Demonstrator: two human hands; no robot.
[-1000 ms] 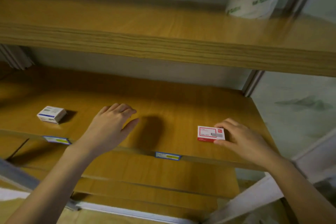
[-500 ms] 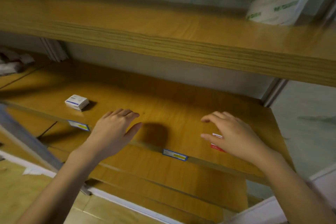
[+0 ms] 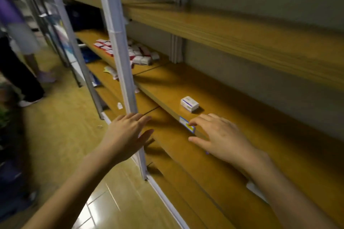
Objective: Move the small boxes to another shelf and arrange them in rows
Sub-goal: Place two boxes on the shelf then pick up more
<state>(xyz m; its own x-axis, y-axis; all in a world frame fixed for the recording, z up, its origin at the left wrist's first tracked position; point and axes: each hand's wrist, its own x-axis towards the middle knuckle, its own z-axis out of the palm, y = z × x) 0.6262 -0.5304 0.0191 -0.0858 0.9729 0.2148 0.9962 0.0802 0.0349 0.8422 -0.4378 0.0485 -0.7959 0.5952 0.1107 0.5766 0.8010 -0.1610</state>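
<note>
1. The left hand [image 3: 126,135] hangs palm-down in front of the pale grey metal shelf upright [image 3: 119,46], its fingers [image 3: 137,119] spread loosely and holding nothing.
2. The right hand [image 3: 221,135] hovers palm-down over the near edge of the long wooden middle shelf [image 3: 260,132], fingers curled a little but released, grasping no box.
3. The right index fingertip lies just beside the blue-and-yellow price label [image 3: 187,125] stuck on the front edge of that shelf; whether it touches the label cannot be told.
4. A small white cardboard box with a blue stripe [image 3: 189,103] lies flat on the middle shelf, near its front edge, just beyond the right hand and apart from both hands.
5. Farther left, on the next bay of the same level, a cluster of small red-and-white boxes [image 3: 137,54] sits in rough rows, partly hidden behind the upright.
6. Above, a second wooden shelf board [image 3: 242,37] runs across the view; below the middle shelf, a lower wooden shelf [image 3: 186,163] passes under both hands.
7. White paper scraps [image 3: 110,71] lie on the lower shelf at far left.
8. On the far left, blurred, another person's dark trouser legs [image 3: 16,72] stand on the wooden floor [image 3: 61,126].
9. The whole view is tilted and motion-blurred, so print on the boxes is unreadable.
</note>
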